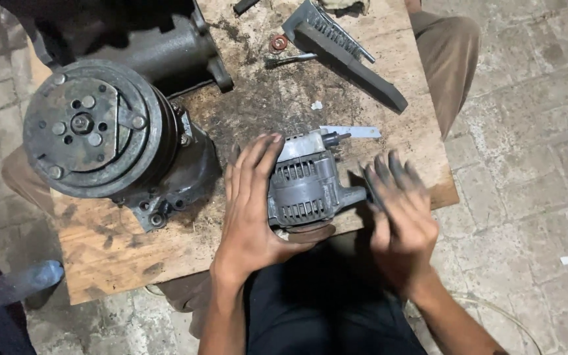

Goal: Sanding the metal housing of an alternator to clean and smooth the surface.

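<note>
The fingers (258, 158) of the left hand (248, 210) lay spread and wrapped over the left side of a grey alternator (307, 184), thumb tucked beneath its lower edge, gripping it. The fingers (389, 172) of the right hand (402, 223) were stretched out, grease-blackened and blurred, at the alternator's 3 o'clock, close to its projecting mounting lug; whether they touched it or held anything could not be made out. The alternator sat at the near edge of a stained wooden tabletop (133, 250), its vented housing facing up, its underside hidden by the left palm.

At the alternator's 12 o'clock a thin pale metal strip (356, 132) lay flat, just behind the small stud at the top. At 9 to 10 o'clock stood a large compressor with a round clutch plate (90, 128), dirty and dark, its rear body cut off by the upper frame edge. At 1 o'clock lay a long grey ribbed metal bracket (343, 52), and beside it a small copper-coloured washer (279, 43) and a slim metal tool (290, 59), too small to name surely.

Beyond the tabletop, at 2 o'clock, a knee in brown trousers (448, 59) belonged to another person, mostly out of frame. A blue-grey shoe (18, 286) showed at 8 o'clock on the paved floor (534, 164).
</note>
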